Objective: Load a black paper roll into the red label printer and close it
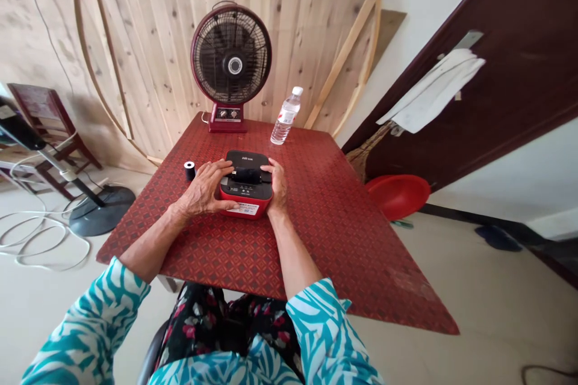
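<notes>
On the table in front of me sits a small red and black box-shaped device (pixel 246 192), which looks like a receipt printer. It has small buttons on top and a white label on its front. My left hand (pixel 210 186) grips its left side, fingers over the top and thumb along the front. Around the right side wraps my right hand (pixel 276 183), its fingertips at the top edge. Between the hands, a black rounded piece (pixel 247 175) lies across the top; I cannot tell whether it is loose. A small black roll with a white end (pixel 189 169) stands beside my left hand.
At the back of the patterned red tabletop (pixel 343 240) stand a dark red fan (pixel 232 63) and a clear water bottle (pixel 286 117). A black-based stand (pixel 103 207) and loose white cables (pixel 40 231) are on the floor at left. A red basin (pixel 400 195) is at right.
</notes>
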`<state>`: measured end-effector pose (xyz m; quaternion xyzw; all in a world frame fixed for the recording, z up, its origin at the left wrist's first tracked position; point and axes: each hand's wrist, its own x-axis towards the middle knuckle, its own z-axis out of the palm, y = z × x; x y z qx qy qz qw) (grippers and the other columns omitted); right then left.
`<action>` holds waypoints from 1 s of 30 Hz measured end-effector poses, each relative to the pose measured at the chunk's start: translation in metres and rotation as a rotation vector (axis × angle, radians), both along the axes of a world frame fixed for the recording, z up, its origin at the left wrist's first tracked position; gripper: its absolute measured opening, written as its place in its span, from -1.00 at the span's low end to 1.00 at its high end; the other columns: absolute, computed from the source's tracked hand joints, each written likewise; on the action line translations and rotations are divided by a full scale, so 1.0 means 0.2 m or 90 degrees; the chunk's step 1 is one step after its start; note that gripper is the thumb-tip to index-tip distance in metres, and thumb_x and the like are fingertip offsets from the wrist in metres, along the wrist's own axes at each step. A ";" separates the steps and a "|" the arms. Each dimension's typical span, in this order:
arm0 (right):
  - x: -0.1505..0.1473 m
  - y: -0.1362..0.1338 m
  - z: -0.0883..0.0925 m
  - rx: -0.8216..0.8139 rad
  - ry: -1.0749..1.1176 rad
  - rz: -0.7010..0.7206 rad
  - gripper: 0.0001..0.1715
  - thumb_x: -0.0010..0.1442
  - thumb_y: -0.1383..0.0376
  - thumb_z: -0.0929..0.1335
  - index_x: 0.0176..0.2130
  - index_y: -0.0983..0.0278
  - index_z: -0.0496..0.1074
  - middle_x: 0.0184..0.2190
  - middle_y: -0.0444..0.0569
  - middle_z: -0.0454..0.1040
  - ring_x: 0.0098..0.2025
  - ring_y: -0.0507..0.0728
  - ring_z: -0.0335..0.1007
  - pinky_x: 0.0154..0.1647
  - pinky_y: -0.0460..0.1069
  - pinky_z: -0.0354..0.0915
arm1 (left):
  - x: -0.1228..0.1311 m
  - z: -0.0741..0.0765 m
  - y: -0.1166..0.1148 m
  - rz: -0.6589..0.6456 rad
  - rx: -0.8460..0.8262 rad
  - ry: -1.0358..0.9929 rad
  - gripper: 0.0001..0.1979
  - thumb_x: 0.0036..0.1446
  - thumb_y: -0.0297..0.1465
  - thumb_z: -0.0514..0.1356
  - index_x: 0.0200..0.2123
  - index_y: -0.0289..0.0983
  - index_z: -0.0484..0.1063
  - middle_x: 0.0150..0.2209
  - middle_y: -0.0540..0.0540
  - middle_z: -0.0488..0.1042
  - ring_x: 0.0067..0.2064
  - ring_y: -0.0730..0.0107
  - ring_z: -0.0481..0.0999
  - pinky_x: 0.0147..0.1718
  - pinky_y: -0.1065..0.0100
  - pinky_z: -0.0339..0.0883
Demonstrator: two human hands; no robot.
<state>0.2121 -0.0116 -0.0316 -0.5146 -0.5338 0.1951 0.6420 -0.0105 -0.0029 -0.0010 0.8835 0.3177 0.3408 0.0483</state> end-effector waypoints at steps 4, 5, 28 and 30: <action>0.00 -0.01 0.00 0.003 0.014 -0.006 -0.42 0.39 0.03 0.06 -0.24 0.21 0.52 0.15 0.04 0.41 0.23 0.17 0.28 0.32 0.19 0.18 | 0.01 0.00 -0.01 0.030 0.014 0.009 -0.16 -0.07 0.17 0.32 0.15 -0.26 0.41 0.18 -0.31 0.46 0.33 -0.15 0.25 0.36 -0.13 -0.15; 0.00 -0.02 -0.01 0.004 0.013 -0.003 -0.43 0.39 0.04 0.07 -0.23 0.21 0.52 0.15 0.03 0.40 0.23 0.17 0.28 0.32 0.18 0.18 | 0.02 0.00 -0.01 0.030 0.013 0.005 -0.16 -0.07 0.17 0.32 0.14 -0.26 0.41 0.17 -0.30 0.47 0.33 -0.14 0.26 0.36 -0.13 -0.18; 0.03 -0.01 -0.07 0.031 0.032 0.035 -0.58 0.33 0.15 0.14 -0.18 0.22 0.49 0.18 0.00 0.36 0.24 0.17 0.26 0.36 0.21 0.07 | 0.03 0.07 -0.03 -0.055 -0.542 -0.511 -0.48 -0.02 -0.28 0.38 0.00 -0.36 0.40 -0.55 0.14 0.32 -0.56 0.60 0.22 -0.56 0.49 0.04; 0.03 -0.01 -0.08 0.033 0.028 0.036 -0.59 0.32 0.16 0.14 -0.17 0.22 0.49 0.18 -0.02 0.37 0.24 0.17 0.26 0.37 0.22 0.06 | 0.03 0.08 -0.04 -0.051 -0.554 -0.514 -0.47 -0.01 -0.31 0.37 0.02 -0.35 0.38 -0.57 0.15 0.32 -0.57 0.61 0.22 -0.57 0.49 0.03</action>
